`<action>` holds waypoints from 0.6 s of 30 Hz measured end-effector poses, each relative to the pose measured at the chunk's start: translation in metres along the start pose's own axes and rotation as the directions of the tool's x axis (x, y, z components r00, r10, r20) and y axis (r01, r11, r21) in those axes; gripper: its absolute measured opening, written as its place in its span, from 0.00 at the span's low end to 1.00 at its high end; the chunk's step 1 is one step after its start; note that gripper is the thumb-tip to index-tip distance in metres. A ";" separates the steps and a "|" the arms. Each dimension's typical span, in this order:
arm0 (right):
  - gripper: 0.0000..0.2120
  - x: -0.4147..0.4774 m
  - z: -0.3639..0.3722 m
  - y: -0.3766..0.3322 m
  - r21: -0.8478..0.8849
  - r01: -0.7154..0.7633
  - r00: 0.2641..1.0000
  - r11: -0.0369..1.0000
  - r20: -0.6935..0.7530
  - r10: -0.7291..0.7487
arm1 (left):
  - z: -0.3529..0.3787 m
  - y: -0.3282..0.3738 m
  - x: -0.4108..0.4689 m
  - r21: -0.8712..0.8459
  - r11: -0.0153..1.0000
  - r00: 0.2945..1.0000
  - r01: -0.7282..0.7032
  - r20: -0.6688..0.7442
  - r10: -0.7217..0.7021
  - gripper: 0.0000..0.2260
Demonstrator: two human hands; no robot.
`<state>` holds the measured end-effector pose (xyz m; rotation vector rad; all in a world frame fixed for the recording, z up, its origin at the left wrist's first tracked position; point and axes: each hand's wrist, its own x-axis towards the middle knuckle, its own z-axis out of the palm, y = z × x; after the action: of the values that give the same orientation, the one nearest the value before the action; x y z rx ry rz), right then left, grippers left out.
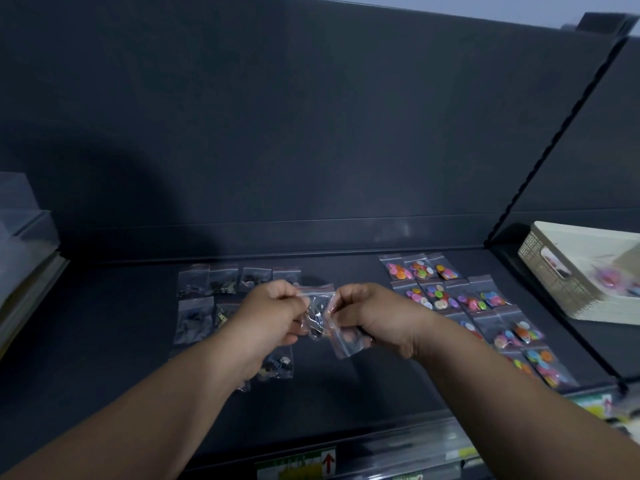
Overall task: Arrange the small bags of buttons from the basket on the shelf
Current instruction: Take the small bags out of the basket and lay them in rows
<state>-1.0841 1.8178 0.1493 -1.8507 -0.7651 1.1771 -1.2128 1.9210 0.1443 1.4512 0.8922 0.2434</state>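
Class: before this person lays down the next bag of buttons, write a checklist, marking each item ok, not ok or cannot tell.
1. Left hand pinches the dark-button bag: ok.
2. Right hand pinches the second bag: ok.
3. The two held bags are apart: cannot tell, they overlap.
4. Bare shelf beside the dark-button group: ok.
5. Colourful-button group lies apart from it: ok.
6. Basket contents: cannot tell, blurred.

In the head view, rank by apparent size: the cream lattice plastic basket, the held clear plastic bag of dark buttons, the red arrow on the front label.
1. Cream lattice plastic basket, though cropped.
2. Clear plastic bag of dark buttons, nearer the camera.
3. Red arrow.
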 end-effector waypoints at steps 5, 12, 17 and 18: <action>0.06 0.002 -0.003 0.008 0.041 -0.036 0.999 0.999 -0.029 0.037 | 0.005 -0.004 -0.001 0.003 1.000 1.000 0.024 0.017 -0.024 0.07; 0.09 0.011 0.013 0.027 -0.327 -0.161 0.987 0.931 -0.077 0.143 | -0.015 -0.024 -0.001 0.464 0.882 0.985 -0.078 -0.099 0.140 0.04; 0.08 0.016 0.019 0.028 -0.358 -0.153 0.987 0.921 -0.107 0.122 | -0.033 -0.039 -0.012 0.812 0.531 0.938 -0.242 0.056 0.341 0.01; 0.08 0.016 0.021 0.027 -0.359 -0.158 0.986 0.920 -0.105 0.128 | -0.034 -0.042 -0.014 0.845 0.471 0.933 -0.253 0.084 0.350 0.04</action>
<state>-1.0950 1.8240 0.1136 -2.2829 -0.8611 1.0959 -1.2595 1.9308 0.1155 2.5749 0.8580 0.1362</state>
